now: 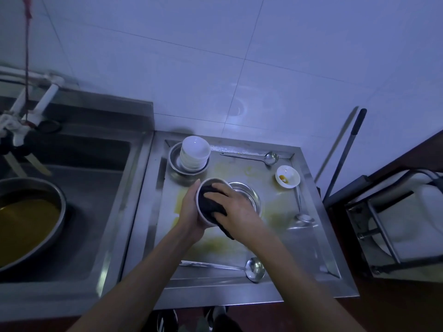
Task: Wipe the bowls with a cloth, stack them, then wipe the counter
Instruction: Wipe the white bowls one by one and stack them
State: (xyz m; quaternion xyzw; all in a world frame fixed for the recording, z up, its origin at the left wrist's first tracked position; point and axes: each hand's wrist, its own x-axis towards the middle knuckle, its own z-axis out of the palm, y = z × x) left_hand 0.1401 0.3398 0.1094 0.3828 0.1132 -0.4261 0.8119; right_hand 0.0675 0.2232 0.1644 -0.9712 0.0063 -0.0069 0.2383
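Head view: I see left hand (189, 209) cupping tilted metal bowl (203, 218) above steel counter (309, 238), fingers curled round its outer wall. Right hand (233, 207) presses dark cloth (211, 202) inside bowl, fingers spread flat. Second metal bowl (249, 195) just right of held bowl. White bowl stack (194, 152) behind held bowl, soiled white bowl (287, 176) far right.

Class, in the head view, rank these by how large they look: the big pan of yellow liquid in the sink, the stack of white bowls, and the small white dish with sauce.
1. Big pan of yellow liquid, clearly largest, though partly cut off at the frame edge.
2. Stack of white bowls.
3. Small white dish with sauce, smallest.
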